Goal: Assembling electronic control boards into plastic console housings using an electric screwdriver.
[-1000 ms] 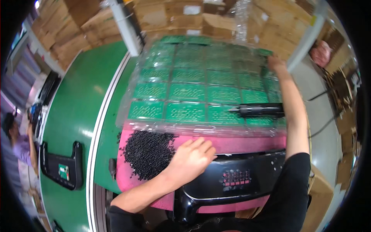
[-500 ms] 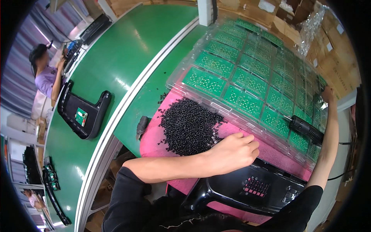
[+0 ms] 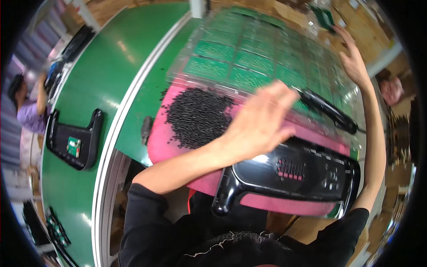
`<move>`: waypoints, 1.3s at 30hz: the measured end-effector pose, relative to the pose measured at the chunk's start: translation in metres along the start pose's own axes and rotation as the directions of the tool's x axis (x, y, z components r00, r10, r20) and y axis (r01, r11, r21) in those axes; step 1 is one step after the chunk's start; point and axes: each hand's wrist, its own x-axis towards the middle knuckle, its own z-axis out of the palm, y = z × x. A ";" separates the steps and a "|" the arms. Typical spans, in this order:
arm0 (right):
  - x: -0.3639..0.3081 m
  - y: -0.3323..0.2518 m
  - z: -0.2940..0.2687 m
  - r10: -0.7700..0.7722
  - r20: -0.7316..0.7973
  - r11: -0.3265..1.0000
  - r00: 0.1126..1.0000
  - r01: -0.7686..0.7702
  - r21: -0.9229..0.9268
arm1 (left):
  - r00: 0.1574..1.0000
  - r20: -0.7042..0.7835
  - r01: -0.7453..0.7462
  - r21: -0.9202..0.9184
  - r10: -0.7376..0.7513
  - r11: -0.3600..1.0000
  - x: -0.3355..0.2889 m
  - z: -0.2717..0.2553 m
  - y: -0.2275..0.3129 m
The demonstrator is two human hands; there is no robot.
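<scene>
My left hand hovers, blurred, over the near edge of the clear plastic tray, fingers apart and nothing seen in it. My right hand is raised beyond the tray's far right corner. Its fingers are stretched and its thumb stands apart; a tilted green circuit board meets the fingertips. Green circuit boards lie in rows in the tray. A heap of small black parts covers the left of the pink mat. In front lies a black plastic housing with a cluster of holes.
A corded black hand tool rests across the tray's right side. Past a white rail, another black housing sits on the green bench with a small board in it. A co-worker is at far left; cartons stand behind.
My right hand has gone up and away from the tray corner, with a green board now at its fingertips. My left hand has lifted from the heap's edge and opened. The view has shifted.
</scene>
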 end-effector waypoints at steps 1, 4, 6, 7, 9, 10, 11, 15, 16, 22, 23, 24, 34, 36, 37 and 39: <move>-0.007 -0.040 -0.007 -0.047 0.039 0.970 0.998 0.036 0.240 | 0.989 -0.137 0.050 0.008 -0.049 0.999 0.002 -0.009 0.003; -0.061 -0.122 -0.029 -0.102 0.136 0.730 0.985 -0.019 0.684 | 0.937 -0.314 0.127 -0.114 -0.157 0.985 0.010 -0.018 0.004; -0.099 -0.172 -0.033 0.012 0.257 0.589 0.966 -0.214 0.779 | 0.963 -0.118 0.148 -0.519 -0.242 0.842 0.008 -0.015 0.002; -0.115 -0.187 -0.027 0.015 0.270 0.475 0.963 -0.245 0.845 | 0.934 0.049 0.242 -0.818 -0.355 0.522 0.007 -0.014 0.019; -0.145 -0.211 -0.029 0.065 0.287 0.383 0.956 -0.290 0.877 | 0.933 0.231 0.329 -0.858 -0.277 0.393 0.001 -0.014 0.027; -0.156 -0.214 -0.030 0.115 0.299 0.399 0.947 -0.320 0.859 | 0.923 0.277 0.367 -0.843 -0.267 0.393 -0.002 -0.014 0.034; -0.167 -0.213 -0.029 0.140 0.252 0.493 0.958 -0.288 0.821 | 0.913 0.336 0.402 -0.842 -0.232 0.360 -0.004 -0.012 0.037; -0.192 -0.207 -0.028 0.040 -0.252 0.994 0.967 -0.013 0.106 | 0.818 0.574 0.485 -0.651 -0.039 0.584 -0.011 -0.017 0.043; -0.199 -0.207 -0.030 0.046 -0.252 0.994 0.967 -0.018 0.110 | 0.780 0.625 0.435 -0.578 0.032 0.690 -0.013 -0.019 0.043; -0.244 -0.225 -0.018 0.017 -0.033 0.998 0.999 -0.015 0.067 | 0.501 0.854 0.434 -0.386 0.138 0.814 -0.010 -0.025 0.051; -0.250 -0.226 -0.016 0.018 -0.037 0.998 0.999 -0.016 0.067 | 0.502 0.843 0.413 -0.432 0.195 0.802 -0.013 -0.024 0.048; -0.258 -0.226 -0.015 0.163 0.040 0.954 0.986 -0.168 0.249 | 0.501 0.828 0.393 -0.477 0.252 0.786 -0.016 -0.023 0.045; -0.272 -0.212 -0.004 0.561 0.492 0.110 0.666 -0.649 0.753 | 0.770 0.630 0.263 -0.453 0.098 0.852 -0.025 -0.012 0.037; -0.276 -0.210 0.002 0.506 0.504 0.190 0.700 -0.660 0.726 | 0.766 0.634 0.219 -0.408 0.103 0.886 -0.027 -0.011 0.034; -0.277 -0.205 0.001 0.424 0.505 0.314 0.752 -0.645 0.697 | 0.759 0.646 0.236 -0.385 0.078 0.892 -0.028 -0.012 0.033; -0.275 -0.200 0.006 0.354 0.445 0.552 0.823 -0.568 0.611 | 0.751 0.658 0.254 -0.359 0.050 0.898 -0.029 -0.011 0.032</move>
